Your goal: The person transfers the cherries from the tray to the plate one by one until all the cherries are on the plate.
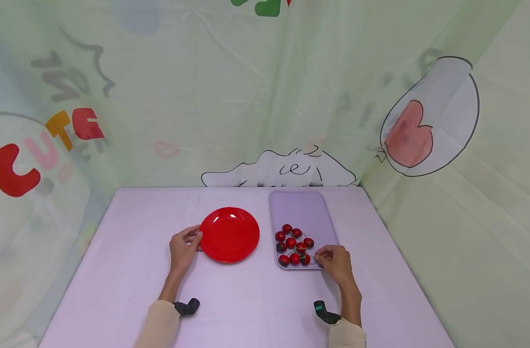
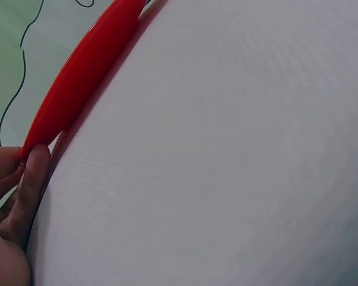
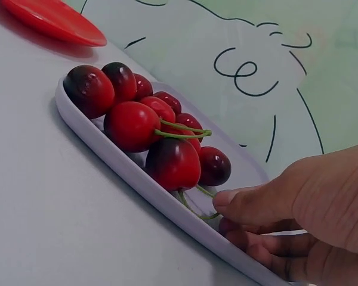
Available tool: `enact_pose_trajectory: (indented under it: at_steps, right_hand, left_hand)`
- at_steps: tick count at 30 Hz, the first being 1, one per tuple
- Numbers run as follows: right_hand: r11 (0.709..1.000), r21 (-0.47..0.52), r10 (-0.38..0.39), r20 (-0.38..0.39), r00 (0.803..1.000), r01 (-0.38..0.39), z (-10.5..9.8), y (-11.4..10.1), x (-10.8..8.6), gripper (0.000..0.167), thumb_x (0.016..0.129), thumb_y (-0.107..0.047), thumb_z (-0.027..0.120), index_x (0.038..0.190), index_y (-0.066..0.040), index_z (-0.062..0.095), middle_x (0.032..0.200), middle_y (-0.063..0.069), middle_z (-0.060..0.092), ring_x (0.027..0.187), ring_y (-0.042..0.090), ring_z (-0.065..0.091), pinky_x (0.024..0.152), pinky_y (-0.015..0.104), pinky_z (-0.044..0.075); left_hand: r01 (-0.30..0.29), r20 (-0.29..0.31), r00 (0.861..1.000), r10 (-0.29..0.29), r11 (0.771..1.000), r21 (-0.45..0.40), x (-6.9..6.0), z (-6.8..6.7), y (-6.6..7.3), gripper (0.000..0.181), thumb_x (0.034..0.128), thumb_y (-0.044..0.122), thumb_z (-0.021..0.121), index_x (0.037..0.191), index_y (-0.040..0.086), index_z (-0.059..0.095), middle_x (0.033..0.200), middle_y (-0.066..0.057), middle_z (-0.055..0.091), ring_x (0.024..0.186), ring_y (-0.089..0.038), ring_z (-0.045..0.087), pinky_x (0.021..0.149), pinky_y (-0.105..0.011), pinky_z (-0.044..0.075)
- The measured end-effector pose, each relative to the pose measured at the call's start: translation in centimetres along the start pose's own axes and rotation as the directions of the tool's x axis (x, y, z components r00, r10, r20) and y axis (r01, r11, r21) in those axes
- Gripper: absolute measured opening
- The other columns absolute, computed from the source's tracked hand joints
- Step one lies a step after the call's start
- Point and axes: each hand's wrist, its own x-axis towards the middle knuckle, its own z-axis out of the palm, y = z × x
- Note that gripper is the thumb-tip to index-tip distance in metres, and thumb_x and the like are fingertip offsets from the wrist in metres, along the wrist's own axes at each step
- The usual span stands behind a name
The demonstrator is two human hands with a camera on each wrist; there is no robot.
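Note:
A round, glossy red plate (image 1: 230, 235) lies left of the middle of the table. My left hand (image 1: 184, 247) holds its left rim between thumb and fingers; the left wrist view shows the plate (image 2: 86, 74) edge-on in that grip. To the right, a pale purple tray (image 1: 300, 208) bears several red cherries (image 1: 291, 243) with green stems, grouped in its near part. My right hand (image 1: 336, 262) is at the tray's near right corner. Its thumb and forefinger pinch the green stems (image 3: 194, 208) of the nearest cherries (image 3: 174, 164), which sit in the tray.
A pale table (image 1: 230, 299) lies under everything. Printed curtains (image 1: 230, 96) hang behind it and along both sides. Dark devices (image 1: 187, 307) are strapped at both wrists, over light sleeves. A strip of table separates the plate from the tray.

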Motion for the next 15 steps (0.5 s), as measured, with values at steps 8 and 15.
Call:
enact_pose_trajectory:
  at_steps: [8,15]
  right_hand:
    - [0.996,0.068,0.051,-0.037,0.998,-0.049,0.2,1.0,0.3,0.007,0.097,-0.002,0.079,0.1,0.003,0.081,0.087,0.014,0.079,0.076,0.017,0.07,0.065,0.014,0.055]
    - [0.977,0.202,0.078,-0.03,0.996,-0.071,0.6,1.6,0.7,0.009,0.097,0.0,0.077,0.102,0.007,0.08,0.087,0.016,0.081,0.075,0.02,0.078,0.067,0.014,0.061]
  left_hand:
    - [-0.004,-0.002,1.0,0.004,1.0,0.005,-0.1,0.0,0.3,0.034,0.1062,0.012,0.072,0.139,0.004,0.073,0.12,-0.022,0.076,0.076,-0.001,0.07,0.065,-0.014,0.061]
    - [-0.007,-0.01,1.0,0.007,1.0,0.005,-0.1,0.1,0.3,0.033,0.1064,0.011,0.071,0.138,0.003,0.073,0.12,-0.022,0.076,0.075,0.0,0.069,0.065,-0.014,0.061]
